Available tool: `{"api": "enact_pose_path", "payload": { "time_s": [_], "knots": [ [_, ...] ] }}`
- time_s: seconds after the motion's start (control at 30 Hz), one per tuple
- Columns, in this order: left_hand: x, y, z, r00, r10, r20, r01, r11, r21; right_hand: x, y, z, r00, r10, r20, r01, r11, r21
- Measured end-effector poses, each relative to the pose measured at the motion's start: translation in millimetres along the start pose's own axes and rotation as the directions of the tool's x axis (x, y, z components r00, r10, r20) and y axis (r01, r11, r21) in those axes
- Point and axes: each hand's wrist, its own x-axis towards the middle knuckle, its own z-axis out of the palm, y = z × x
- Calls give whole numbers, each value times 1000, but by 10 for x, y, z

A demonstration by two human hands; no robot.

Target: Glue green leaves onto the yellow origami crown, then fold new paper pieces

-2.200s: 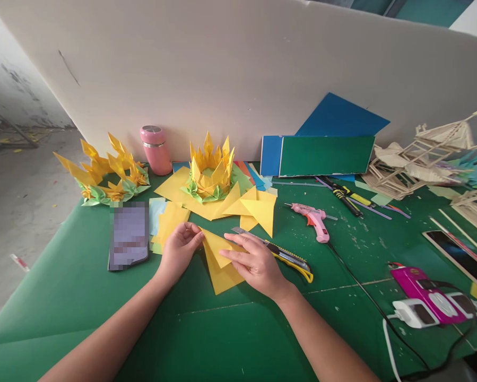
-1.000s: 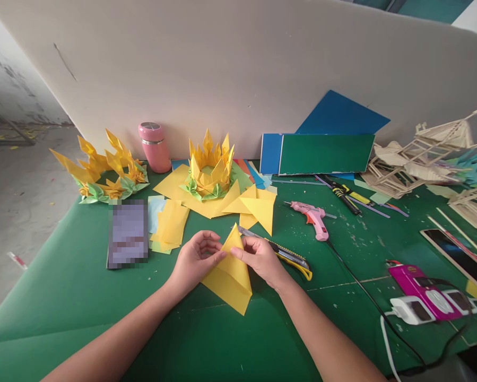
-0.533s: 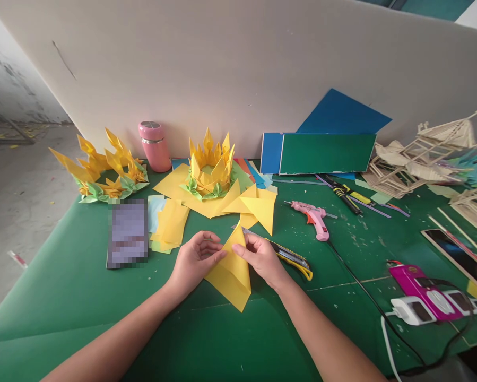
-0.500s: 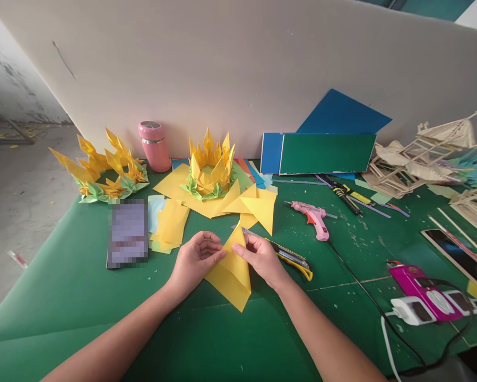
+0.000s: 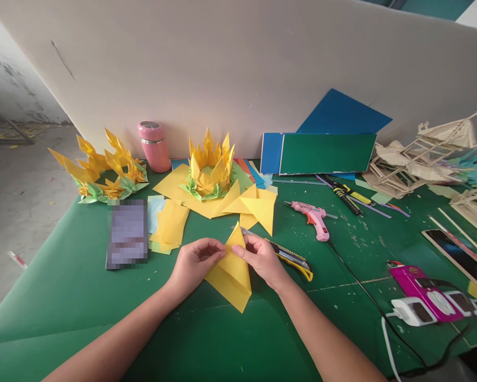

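A partly folded sheet of yellow paper (image 5: pixel 233 276) is held between my two hands, its narrow point upward. My left hand (image 5: pixel 194 262) pinches the paper's left edge, thumb and fingers nearly meeting there. On the other side my right hand (image 5: pixel 262 260) grips the right edge, with the thumb lying on the front and the fingers behind. A yellow utility knife (image 5: pixel 292 257) lies just right of my right hand, its blade tip showing behind the paper. Beyond my hands, a yellow paper crown (image 5: pixel 210 170) with green leaves stands on loose yellow sheets (image 5: pixel 170 225).
Leftward are a second paper crown (image 5: pixel 103 175), a pink flask (image 5: pixel 155 148) and a blurred-out phone (image 5: pixel 127 233). To the right lie a pink glue gun (image 5: pixel 312 217) with its cord, a magenta power strip (image 5: pixel 433 297), a phone (image 5: pixel 459 257) and wooden stick models (image 5: pixel 405 164).
The fingers of my left hand have curled closer to the thumb at the paper's left edge. My right hand and the paper have hardly moved.
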Motion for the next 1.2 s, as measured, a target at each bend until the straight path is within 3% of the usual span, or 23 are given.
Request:
{"api": "enact_pose_path", "payload": {
  "time_s": [0.13, 0.27, 0.9, 1.2],
  "knots": [
    [-21, -6, 2, 984, 144, 103, -153, 984, 90, 4, -17, 0, 999, -3, -45, 5, 999, 50],
    [-26, -21, 7, 967, 192, 165, -212, 971, 111, 15, -18, -1, 994, -24, -106, 33, 996, 81],
    [3, -49, -12, 941, 190, 281, -239, 959, 152, 23, -5, -11, 975, -88, -204, 89, 996, -5],
    [-20, -33, -20, 924, 150, 351, -221, 960, 171, 19, -38, 3, 978, -31, -205, 40, 998, 41]
  ]
}}
